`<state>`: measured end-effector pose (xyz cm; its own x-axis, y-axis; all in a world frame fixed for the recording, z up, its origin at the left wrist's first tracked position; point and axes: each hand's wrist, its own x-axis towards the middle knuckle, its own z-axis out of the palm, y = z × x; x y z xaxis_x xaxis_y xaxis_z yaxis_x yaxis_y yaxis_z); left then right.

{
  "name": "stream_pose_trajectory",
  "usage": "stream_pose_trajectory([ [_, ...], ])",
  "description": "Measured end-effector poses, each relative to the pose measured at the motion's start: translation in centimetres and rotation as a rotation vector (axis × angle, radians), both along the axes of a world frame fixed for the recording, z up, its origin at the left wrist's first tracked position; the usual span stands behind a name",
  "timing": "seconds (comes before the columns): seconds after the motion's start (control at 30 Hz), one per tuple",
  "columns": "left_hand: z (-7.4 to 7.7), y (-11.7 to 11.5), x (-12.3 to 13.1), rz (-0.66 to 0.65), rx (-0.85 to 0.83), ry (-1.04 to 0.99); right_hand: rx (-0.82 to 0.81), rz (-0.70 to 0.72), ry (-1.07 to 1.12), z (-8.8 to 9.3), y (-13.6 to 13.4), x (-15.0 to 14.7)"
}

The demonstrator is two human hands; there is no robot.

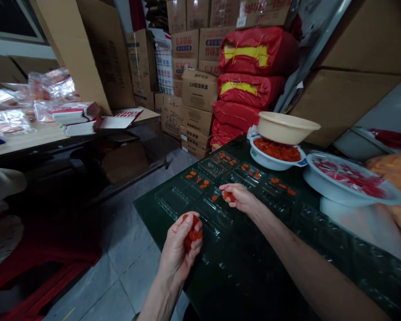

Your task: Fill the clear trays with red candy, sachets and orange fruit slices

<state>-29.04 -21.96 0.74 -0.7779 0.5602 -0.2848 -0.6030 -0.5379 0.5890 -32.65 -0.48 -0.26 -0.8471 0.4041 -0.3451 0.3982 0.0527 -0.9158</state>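
Observation:
My left hand [178, 249] is closed around a handful of glossy orange-red slices [191, 234], perhaps dried fruit or carrot. Farther forward, my right hand [240, 197] pinches one or more of the same pieces over a clear plastic tray [214, 211]. One orange piece [215, 198] lies in that tray, just left of my right fingertips. Beyond it, several clear trays hold small groups of orange pieces [202, 182]. A clear tray [173, 196] at the left table edge shows no pieces in it.
The dark green table [147, 207] bears a white basin [277, 162] of orange pieces, with a cream basin [287, 127] resting above it. At right stands a basin of red packets [350, 178]. Cartons [197, 89] and red bundles [240, 87] are stacked behind; a red stool [70, 267] stands left.

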Motion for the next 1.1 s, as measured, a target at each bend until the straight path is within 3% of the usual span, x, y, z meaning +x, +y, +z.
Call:
stream_pose_trajectory([
  [0.2, 0.1, 0.2, 0.3, 0.018, 0.013, 0.033, 0.254, 0.02, 0.092, -1.4, -0.7, -2.1],
  [0.37, -0.1, -0.4, 0.1, 0.035, 0.038, 0.025, 0.44, 0.081, 0.172, -0.8, -0.7, -0.9],
  [0.57, -0.3, -0.5, 0.0, 0.026, 0.058, 0.013, 1.028, 0.443, 0.1, -0.2, -3.3, 2.0],
  [0.7, -0.2, -0.2, 0.2, 0.024, 0.043, 0.025, 1.227, 0.535, -0.038, -0.7, -5.2, 2.2],
  [0.87, -0.2, -0.4, 0.2, 0.034, 0.026, 0.022, 1.209, 0.481, -0.037, -0.9, -5.3, 2.2],
  [1.0, -0.2, -0.5, 0.1, 0.039, 0.019, 0.026, 1.065, 0.277, 0.02, -0.6, -3.3, 1.2],
  [1.1, -0.3, -0.4, 0.2, 0.043, 0.02, 0.021, 1.032, 0.2, 0.008, -0.5, -1.4, 0.0],
])
